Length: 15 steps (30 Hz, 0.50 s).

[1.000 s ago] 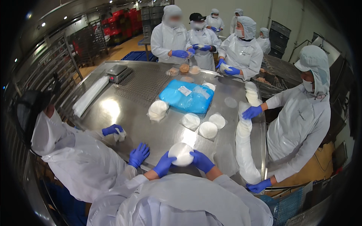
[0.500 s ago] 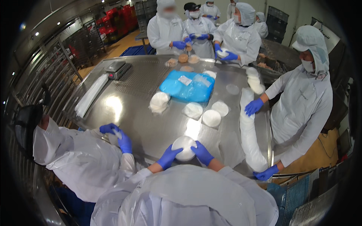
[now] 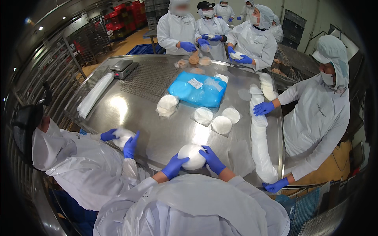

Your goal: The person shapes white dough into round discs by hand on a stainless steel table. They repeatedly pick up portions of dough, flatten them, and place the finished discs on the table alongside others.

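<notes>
Between my two blue-gloved hands, at the near edge of the steel table, is a stack of thin white round sheets (image 3: pixel 189 158). My left hand (image 3: pixel 173 166) grips its left side, fingers closed on the rim. At the right edge, my right hand (image 3: pixel 213 159) holds the same stack, thumb and fingers at its rim. Farther up lie more white round stacks: one (image 3: pixel 203 116) and another (image 3: pixel 221 125) close together, a third (image 3: pixel 231 115) beside them, and a loosely wrapped one (image 3: pixel 167 105) to the left.
A blue plastic bag (image 3: pixel 197 89) lies mid-table. A long row of white sheets (image 3: pixel 259 137) runs along the right side, under a co-worker's gloved hand (image 3: pixel 264 108). At left, a co-worker holds white rounds (image 3: pixel 123 137). A scale (image 3: pixel 123 69) and white plastic sleeves (image 3: pixel 94 96) sit far left.
My hands still hold the stack, which has tilted and shifted slightly down; my right fingers have moved over its upper right edge. The left co-worker's white rounds have come up into view, spread between both hands.
</notes>
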Motion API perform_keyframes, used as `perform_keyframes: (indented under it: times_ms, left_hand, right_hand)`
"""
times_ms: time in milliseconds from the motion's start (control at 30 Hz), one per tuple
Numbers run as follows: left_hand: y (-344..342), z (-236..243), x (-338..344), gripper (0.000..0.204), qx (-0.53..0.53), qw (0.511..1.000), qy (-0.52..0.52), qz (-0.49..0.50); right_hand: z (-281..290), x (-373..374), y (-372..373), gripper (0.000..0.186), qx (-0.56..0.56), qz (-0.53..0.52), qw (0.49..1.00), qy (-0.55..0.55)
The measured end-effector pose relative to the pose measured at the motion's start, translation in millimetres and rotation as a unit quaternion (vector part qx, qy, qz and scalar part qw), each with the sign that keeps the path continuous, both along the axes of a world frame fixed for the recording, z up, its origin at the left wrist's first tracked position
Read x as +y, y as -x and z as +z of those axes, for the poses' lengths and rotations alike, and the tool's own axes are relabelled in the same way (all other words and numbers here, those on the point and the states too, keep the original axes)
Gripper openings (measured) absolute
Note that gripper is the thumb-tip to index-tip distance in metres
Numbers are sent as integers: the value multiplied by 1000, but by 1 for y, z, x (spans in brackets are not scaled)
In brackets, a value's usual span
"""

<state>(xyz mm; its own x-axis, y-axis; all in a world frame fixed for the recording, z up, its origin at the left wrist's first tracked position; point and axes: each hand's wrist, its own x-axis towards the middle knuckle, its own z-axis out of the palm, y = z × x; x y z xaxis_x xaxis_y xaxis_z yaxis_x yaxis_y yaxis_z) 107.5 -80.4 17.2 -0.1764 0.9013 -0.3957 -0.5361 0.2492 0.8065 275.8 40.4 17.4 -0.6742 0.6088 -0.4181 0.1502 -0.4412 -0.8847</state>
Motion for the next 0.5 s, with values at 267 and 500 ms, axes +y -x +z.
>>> perform_keyframes:
  times_ms: [267, 500]
  left_hand:
    - [34, -28, 9, 35, 220, 971, -98, 11]
    - [40, -45, 1, 37, -96, 988, 26, 120]
  right_hand:
    - [133, 5, 12, 31, 247, 79, 856, -447]
    - [-67, 33, 46, 10, -70, 148, 852, -497]
